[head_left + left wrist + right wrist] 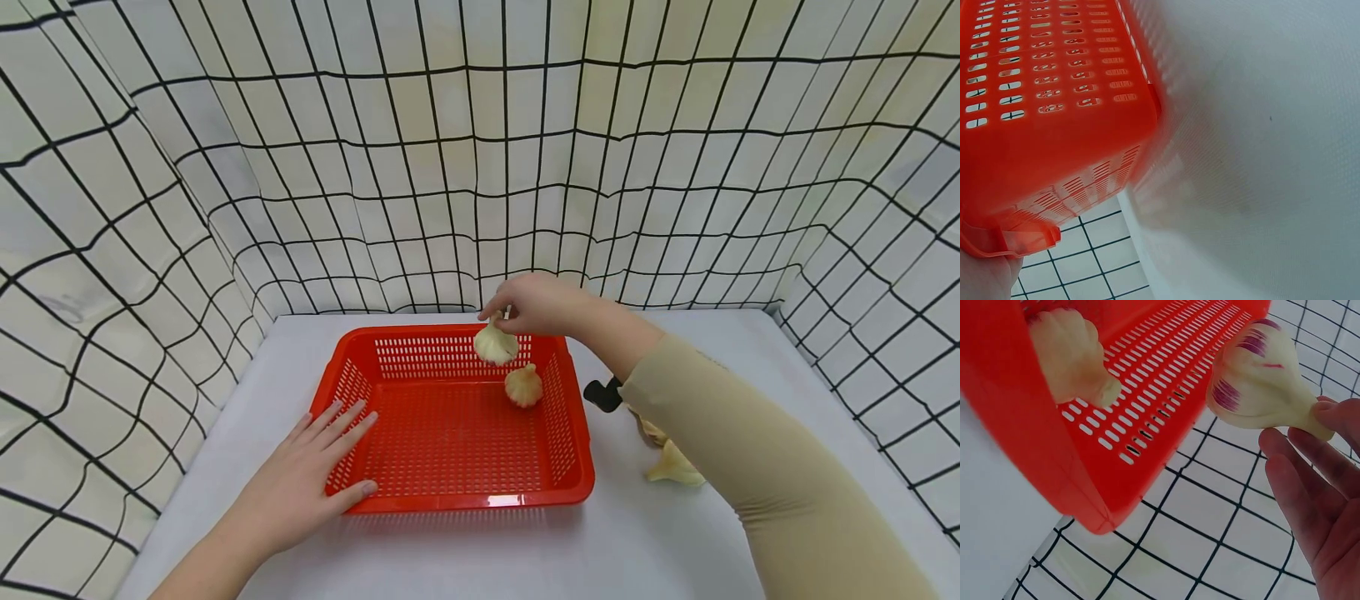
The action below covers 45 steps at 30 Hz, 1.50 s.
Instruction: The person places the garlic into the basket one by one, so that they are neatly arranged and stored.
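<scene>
My right hand (536, 304) pinches a garlic bulb (496, 343) by its stem, above the far right part of the red plastic basket (457, 502). In the right wrist view this garlic bulb (1257, 378) shows purple streaks on pale skin, with thumb and fingers at the neck. A second garlic bulb (523, 386) lies inside the basket near its right wall. My left hand (300, 479) lies with straight, spread fingers over the basket's left rim. The left wrist view shows the basket's slotted outer side (1054, 125), with only a bit of the hand at the lower left edge.
To the right of the basket, on the white table (622, 533), lie another garlic bulb (677, 467) and a brownish item (651, 429), partly hidden by the right sleeve. A black object (602, 395) shows beside the forearm. Black netting (472, 196) over white walls surrounds the table.
</scene>
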{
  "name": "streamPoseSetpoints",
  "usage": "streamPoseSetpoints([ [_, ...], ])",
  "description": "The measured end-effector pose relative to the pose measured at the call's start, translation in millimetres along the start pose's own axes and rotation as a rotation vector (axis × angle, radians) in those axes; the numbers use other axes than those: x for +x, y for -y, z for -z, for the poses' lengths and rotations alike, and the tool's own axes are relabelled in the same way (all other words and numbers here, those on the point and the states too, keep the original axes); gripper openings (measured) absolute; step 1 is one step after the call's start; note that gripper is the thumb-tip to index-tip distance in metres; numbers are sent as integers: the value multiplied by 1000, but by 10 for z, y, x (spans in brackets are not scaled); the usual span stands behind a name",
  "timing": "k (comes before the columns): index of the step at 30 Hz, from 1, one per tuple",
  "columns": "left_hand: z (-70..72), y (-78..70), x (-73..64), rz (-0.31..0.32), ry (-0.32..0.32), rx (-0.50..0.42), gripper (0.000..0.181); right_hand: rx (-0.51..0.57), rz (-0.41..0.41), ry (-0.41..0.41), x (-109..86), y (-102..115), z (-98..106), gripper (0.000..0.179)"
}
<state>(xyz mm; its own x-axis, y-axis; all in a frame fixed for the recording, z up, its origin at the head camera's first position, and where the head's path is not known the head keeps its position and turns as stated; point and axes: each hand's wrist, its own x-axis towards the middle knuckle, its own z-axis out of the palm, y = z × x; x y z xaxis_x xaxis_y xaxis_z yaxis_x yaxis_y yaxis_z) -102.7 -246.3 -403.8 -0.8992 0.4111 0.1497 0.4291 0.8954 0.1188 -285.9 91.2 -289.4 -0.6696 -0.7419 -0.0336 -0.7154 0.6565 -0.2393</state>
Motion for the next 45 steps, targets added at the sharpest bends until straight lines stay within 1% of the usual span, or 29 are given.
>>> streamPoseSetpoints([
  [4,-7,-5,-4,-8,-16,1,83,-54,37,41,113,48,-102,27],
  [8,-2,-20,3,-12,-18,-2,82,-108,61,102,190,110,-191,24],
  [13,17,-31,6,-5,-5,-3,82,-154,49,159,258,165,-282,21],
  [19,27,-44,5,1,0,-10,82,-216,34,216,329,172,-405,22],
  [25,22,-48,9,7,7,-9,82,-238,11,255,358,178,-484,24],
  [32,21,-41,4,8,6,-9,82,-242,-28,305,376,197,-511,22],
  [36,24,-44,0,8,6,-9,82,-253,-33,327,379,196,-537,22],
  [41,19,-39,-7,11,10,-13,82,-261,-37,348,387,234,-554,23],
  [45,6,-29,-8,5,-4,-6,82,-259,-48,348,385,248,-563,24],
])
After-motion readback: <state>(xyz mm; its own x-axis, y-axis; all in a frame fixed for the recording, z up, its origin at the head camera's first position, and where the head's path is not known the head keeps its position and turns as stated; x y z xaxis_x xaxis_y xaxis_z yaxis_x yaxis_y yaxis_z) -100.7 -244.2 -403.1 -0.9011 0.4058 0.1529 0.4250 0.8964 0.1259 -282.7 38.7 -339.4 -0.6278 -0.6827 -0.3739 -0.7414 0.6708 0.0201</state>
